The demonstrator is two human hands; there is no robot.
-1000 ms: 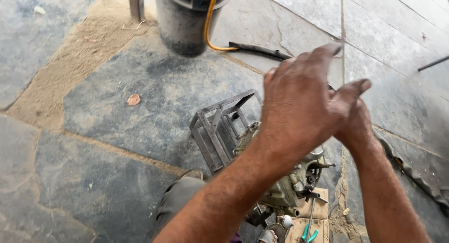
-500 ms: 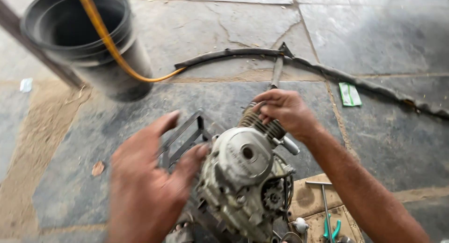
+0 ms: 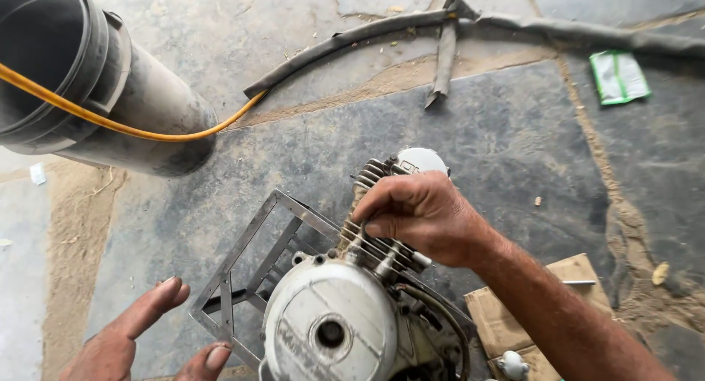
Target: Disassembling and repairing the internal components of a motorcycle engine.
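Right hand (image 3: 422,216) on grimy finned engine (image 3: 345,315) (left hand (image 3: 136,337) free)

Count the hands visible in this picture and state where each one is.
2. The right hand grips the finned cylinder of the engine. The left hand is open at the lower left, beside the metal frame, touching nothing.

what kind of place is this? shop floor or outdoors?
Likely an informal outdoor or open repair spot, worked on the ground. A small finned engine sits on a metal frame stand on dusty stone paving, the right hand gripping its cylinder. A black bucket and hose lie nearby.
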